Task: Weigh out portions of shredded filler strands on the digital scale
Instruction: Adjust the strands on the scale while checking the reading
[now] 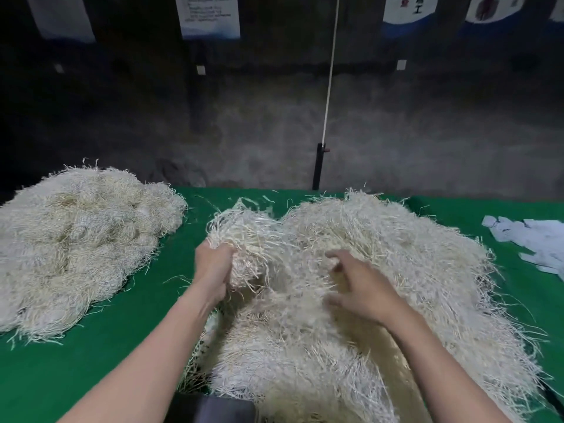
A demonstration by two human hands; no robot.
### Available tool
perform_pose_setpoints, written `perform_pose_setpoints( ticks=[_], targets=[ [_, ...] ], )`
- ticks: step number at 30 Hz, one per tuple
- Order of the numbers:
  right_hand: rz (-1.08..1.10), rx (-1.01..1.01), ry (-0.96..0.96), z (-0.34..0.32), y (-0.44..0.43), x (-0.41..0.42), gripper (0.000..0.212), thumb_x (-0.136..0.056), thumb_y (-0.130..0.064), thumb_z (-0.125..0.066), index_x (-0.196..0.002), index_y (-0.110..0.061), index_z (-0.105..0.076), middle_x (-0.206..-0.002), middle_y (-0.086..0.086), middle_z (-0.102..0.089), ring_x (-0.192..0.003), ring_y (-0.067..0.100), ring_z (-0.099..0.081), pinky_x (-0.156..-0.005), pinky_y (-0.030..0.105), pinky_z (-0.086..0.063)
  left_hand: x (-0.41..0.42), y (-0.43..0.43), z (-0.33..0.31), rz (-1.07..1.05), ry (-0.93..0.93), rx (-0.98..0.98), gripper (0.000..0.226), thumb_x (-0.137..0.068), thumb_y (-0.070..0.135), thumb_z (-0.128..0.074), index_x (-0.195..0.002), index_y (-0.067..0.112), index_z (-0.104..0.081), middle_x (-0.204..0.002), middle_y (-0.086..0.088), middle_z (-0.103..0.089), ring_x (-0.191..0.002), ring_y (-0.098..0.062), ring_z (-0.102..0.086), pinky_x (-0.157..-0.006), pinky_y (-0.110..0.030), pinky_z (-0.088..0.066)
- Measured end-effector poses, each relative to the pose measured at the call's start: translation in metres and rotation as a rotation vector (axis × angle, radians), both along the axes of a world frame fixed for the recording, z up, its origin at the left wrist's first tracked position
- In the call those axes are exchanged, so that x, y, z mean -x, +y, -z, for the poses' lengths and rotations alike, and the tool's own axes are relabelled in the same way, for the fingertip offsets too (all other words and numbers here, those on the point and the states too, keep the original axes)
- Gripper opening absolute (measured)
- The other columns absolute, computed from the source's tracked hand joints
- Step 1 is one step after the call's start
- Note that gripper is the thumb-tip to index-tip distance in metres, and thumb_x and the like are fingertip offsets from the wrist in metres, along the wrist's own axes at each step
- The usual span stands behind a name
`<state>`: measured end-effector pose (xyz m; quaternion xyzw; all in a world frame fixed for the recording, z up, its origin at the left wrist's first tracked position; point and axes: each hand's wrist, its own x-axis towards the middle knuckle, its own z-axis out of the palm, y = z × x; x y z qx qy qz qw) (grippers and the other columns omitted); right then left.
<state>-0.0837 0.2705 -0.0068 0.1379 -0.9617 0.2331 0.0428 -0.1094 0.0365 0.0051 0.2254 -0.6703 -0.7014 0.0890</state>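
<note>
my left hand (pixel 213 270) is at the left edge of the big heap of shredded strands (pixel 396 264), fingers curled tight round a clump of strands (pixel 244 233) that fans upward out of my fist. my right hand (pixel 360 288) lies on top of the same heap, just beside the left, its fingers spread apart and only slightly bent. it is blurred, and as far as i can tell it grips nothing and only touches the strands.

the heap fills the middle and right of the green table cover (pixel 91 361) and reaches down to the near edge. a second heap of strands (pixel 76 239), paler and more matted, sits on the left side of the cover, apart from the first with a strip of green between them. loose strands lie scattered on that strip. at the far right of the cover lies a small scatter of white paper slips (pixel 534 242). a dark object (pixel 213 407) shows at the bottom edge, partly under the heap; i cannot tell what it is.

behind the table stands a rough, dim grey wall (pixel 427 117). a black post (pixel 318 166) rises at the table's far edge, and a white cord (pixel 331 71) runs up from it out of view. sheets of paper (pixel 209 13) hang along the top of the wall, their print too blurred to read.
</note>
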Motion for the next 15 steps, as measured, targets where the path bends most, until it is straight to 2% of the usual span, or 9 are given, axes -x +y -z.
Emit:
perform_pose_setpoints(
  ticks=[2,4,5,6,8,9,11,13,15],
  targets=[
    [-0.042,0.079,0.049,-0.024,-0.014,-0.003,0.121,-0.057,-0.049,-0.08,-0.143,-0.048,0.005,-0.154,-0.012,-0.012,-0.143,0.013,-0.013,-0.116,0.037,-0.018,-0.005,0.0,-0.005,0.043,0.031,0.046,0.069,-0.086,-0.007,-0.04,-0.149,0.012,-0.017,-0.137,-0.019,-0.048,-0.044,-0.006,-0.028,-0.035,-0.013,-0.032],
    [-0.122,0.212,0.034,-0.035,-0.035,0.001,0.141,-0.044,-0.055,-0.079,-0.136,-0.052,0.028,-0.153,-0.018,0.022,-0.143,0.007,0.012,-0.115,0.037,0.002,-0.015,0.007,-0.016,0.145,0.091,0.043,0.049,-0.087,-0.008,-0.039,-0.134,0.007,-0.04,-0.109,-0.007,-0.061,-0.047,-0.006,-0.033,-0.04,-0.017,-0.033],
    [-0.148,0.306,-0.05,-0.036,-0.048,0.003,0.144,-0.043,-0.053,-0.08,-0.139,-0.046,0.027,-0.155,-0.013,0.02,-0.143,0.006,0.008,-0.116,0.036,0.0,-0.022,0.013,-0.023,0.218,0.131,-0.007,0.036,-0.088,-0.007,-0.038,-0.116,0.011,-0.052,-0.089,-0.002,-0.063,-0.047,-0.007,-0.037,-0.044,-0.018,-0.036],
    [-0.186,0.399,-0.152,-0.033,-0.06,0.005,0.137,-0.048,-0.048,-0.082,-0.148,-0.038,0.012,-0.159,-0.003,0.001,-0.144,0.006,-0.01,-0.117,0.036,-0.01,-0.027,0.018,-0.03,0.29,0.173,-0.076,0.028,-0.089,-0.007,-0.038,-0.088,0.013,-0.058,-0.069,-0.001,-0.06,-0.045,-0.008,-0.042,-0.045,-0.02,-0.04],
    [-0.268,0.477,-0.306,-0.017,-0.079,0.004,0.085,-0.068,-0.031,-0.08,-0.141,-0.017,-0.037,-0.132,0.003,-0.052,-0.115,-0.001,-0.052,-0.106,0.028,-0.039,-0.034,0.019,-0.039,0.392,0.233,-0.186,0.034,-0.09,-0.003,-0.039,-0.061,0.008,-0.053,-0.049,0.0,-0.055,-0.039,-0.008,-0.05,-0.041,-0.019,-0.046],
    [-0.287,0.447,-0.335,-0.005,-0.084,0.005,0.059,-0.077,-0.023,-0.074,-0.13,-0.011,-0.05,-0.115,-0.003,-0.06,-0.1,-0.002,-0.059,-0.094,0.02,-0.046,-0.04,0.015,-0.042,0.422,0.241,-0.188,0.031,-0.091,0.002,-0.042,-0.062,0.007,-0.053,-0.047,0.0,-0.058,-0.04,-0.009,-0.056,-0.04,-0.017,-0.047],
    [-0.251,0.347,-0.372,0.019,-0.087,0.004,0.029,-0.09,-0.007,-0.059,-0.118,0.0,-0.056,-0.103,0.004,-0.062,-0.085,0.009,-0.063,-0.082,0.016,-0.05,-0.043,0.001,-0.039,0.445,0.221,-0.201,0.023,-0.09,0.022,-0.045,-0.077,0.006,-0.055,-0.061,-0.003,-0.068,-0.061,-0.013,-0.068,-0.047,-0.025,-0.054],
    [-0.179,0.373,-0.459,0.028,-0.078,0.0,0.032,-0.095,0.001,-0.045,-0.126,0.006,-0.048,-0.111,0.017,-0.059,-0.085,0.023,-0.062,-0.085,0.024,-0.05,-0.036,-0.016,-0.027,0.459,0.14,-0.149,0.03,-0.093,0.028,-0.042,-0.098,0.002,-0.056,-0.093,-0.015,-0.07,-0.1,-0.024,-0.066,-0.071,-0.039,-0.057],
    [-0.073,0.572,-0.508,0.026,-0.069,-0.001,0.044,-0.095,0.005,-0.041,-0.139,0.006,-0.035,-0.126,0.016,-0.053,-0.088,0.022,-0.061,-0.08,0.021,-0.047,-0.031,-0.019,-0.018,0.732,0.038,0.152,0.041,-0.089,0.022,-0.053,-0.125,0.002,-0.048,-0.127,-0.013,-0.058,-0.122,-0.021,-0.052,-0.097,-0.042,-0.048]
  ],
)
